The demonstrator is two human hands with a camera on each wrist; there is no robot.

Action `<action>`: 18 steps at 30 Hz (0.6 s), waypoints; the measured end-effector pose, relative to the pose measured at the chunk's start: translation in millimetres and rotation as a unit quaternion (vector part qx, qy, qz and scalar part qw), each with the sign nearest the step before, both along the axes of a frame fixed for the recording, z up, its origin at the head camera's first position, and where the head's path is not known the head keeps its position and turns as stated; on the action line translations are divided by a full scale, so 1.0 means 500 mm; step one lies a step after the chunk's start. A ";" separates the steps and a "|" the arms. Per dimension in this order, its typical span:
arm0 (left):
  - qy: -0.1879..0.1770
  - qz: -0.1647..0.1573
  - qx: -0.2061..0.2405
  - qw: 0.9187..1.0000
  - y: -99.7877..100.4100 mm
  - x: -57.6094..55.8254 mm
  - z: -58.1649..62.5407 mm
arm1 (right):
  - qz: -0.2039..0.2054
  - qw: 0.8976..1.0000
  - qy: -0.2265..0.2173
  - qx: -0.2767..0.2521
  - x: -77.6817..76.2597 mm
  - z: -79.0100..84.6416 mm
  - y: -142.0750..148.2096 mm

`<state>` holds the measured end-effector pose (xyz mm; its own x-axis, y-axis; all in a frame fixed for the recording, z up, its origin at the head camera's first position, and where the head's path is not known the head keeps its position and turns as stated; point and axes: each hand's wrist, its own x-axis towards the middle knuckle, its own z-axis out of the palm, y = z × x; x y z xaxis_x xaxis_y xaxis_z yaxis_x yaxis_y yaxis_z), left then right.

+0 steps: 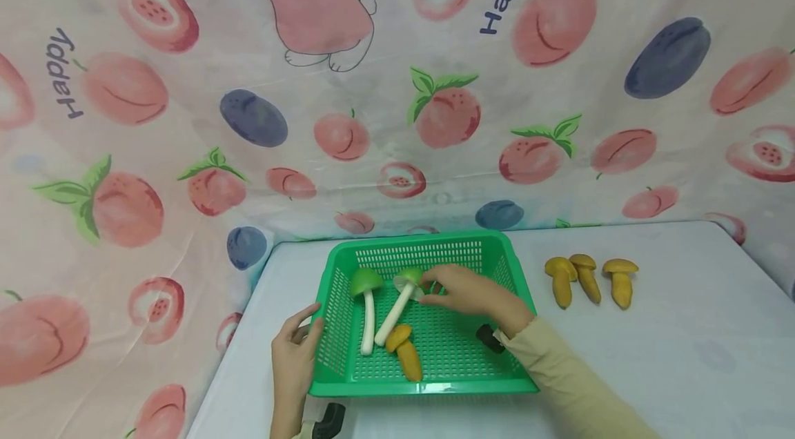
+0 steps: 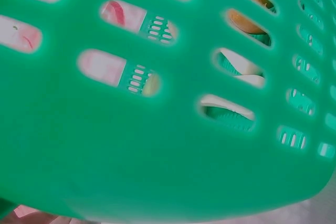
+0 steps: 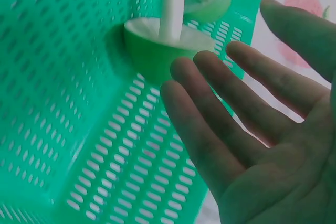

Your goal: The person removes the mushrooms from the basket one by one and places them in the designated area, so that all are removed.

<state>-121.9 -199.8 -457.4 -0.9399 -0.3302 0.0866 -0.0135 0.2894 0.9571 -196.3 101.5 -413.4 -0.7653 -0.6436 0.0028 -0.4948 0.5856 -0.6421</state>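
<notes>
In the head view two toy mushrooms with green caps and long white stems, a left one (image 1: 368,318) and a tilted one (image 1: 395,315), lie in a green plastic basket (image 1: 428,387). Close below them in the basket is a yellow-brown mushroom (image 1: 408,355). My right hand (image 1: 462,290) reaches over the basket, its fingertips right at the tilted mushroom's cap. The right wrist view shows its fingers (image 3: 205,119) extended and spread, overlapping that green cap (image 3: 157,51). At the basket's left rim, my left hand (image 1: 295,353) rests its fingertips, thumb and index apart; the left wrist view mostly shows basket wall (image 2: 105,145).
Several yellow-brown mushrooms (image 1: 586,279) lie on the white table (image 1: 677,328) to the right of the basket. Behind the table hangs a cloth (image 1: 385,101) printed with peaches.
</notes>
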 end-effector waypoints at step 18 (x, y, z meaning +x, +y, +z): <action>0.004 0.001 -0.004 1.000 -0.001 -0.002 -0.003 | 0.058 0.996 -0.066 0.011 0.002 -0.025 -0.056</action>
